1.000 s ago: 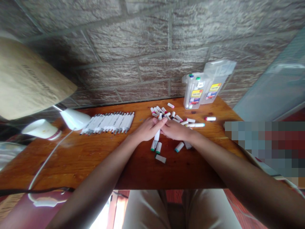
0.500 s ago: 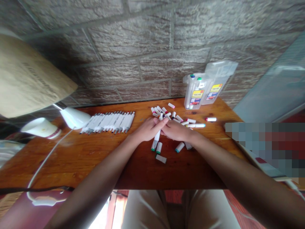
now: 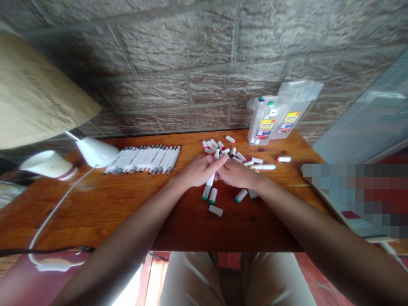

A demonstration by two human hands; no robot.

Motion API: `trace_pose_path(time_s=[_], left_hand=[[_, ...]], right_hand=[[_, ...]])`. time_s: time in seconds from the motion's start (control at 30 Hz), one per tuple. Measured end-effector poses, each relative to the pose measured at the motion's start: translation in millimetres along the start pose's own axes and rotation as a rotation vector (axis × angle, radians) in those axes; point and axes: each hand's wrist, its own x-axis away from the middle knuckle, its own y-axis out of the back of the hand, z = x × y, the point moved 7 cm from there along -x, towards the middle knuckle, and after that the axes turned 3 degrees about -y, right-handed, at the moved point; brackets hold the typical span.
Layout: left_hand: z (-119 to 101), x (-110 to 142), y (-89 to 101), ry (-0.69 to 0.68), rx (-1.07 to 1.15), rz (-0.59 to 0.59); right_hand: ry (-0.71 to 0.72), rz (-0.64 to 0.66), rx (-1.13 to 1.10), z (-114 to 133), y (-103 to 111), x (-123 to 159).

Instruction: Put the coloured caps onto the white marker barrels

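My left hand (image 3: 200, 171) is closed around a white marker (image 3: 209, 183), which slants down toward the table's front with its lower end near a green-ended cap. My right hand (image 3: 235, 173) is closed and meets the left one, its fingers partly hidden behind the left thumb. What it holds, if anything, I cannot make out. Behind the hands lie several loose white caps (image 3: 230, 139) with coloured ends. In front of them are a green-ended cap (image 3: 213, 196), a teal-ended cap (image 3: 241, 195) and a grey-white cap (image 3: 216, 211) on its side.
At the left, several white markers (image 3: 143, 159) lie side by side in a row. Beyond them are a lamp (image 3: 95, 152) with a cable and a paper cup (image 3: 47, 165). An open clear marker case (image 3: 264, 121) stands by the wall. A red-ended cap (image 3: 283, 159) lies right on the wooden table (image 3: 127, 208).
My view has shifted slightly, so the lamp, cup and marker row appear a little farther left and higher. Both hands stay together, and the marker remains in the left.
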Motion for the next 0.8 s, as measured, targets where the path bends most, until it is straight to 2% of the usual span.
trace_pose_path(time_s=[0.37, 0.8], left_hand=[[1.0, -0.1, -0.8, 0.007, -0.020, 0.003], [-2.5, 1.5, 1.5, 0.015, -0.055, -0.007]], right_hand=[[0.063, -0.023, -0.004, 0.5, -0.5, -1.5], [0.045, -0.043, -0.008, -3.3, -1.3, -1.3]])
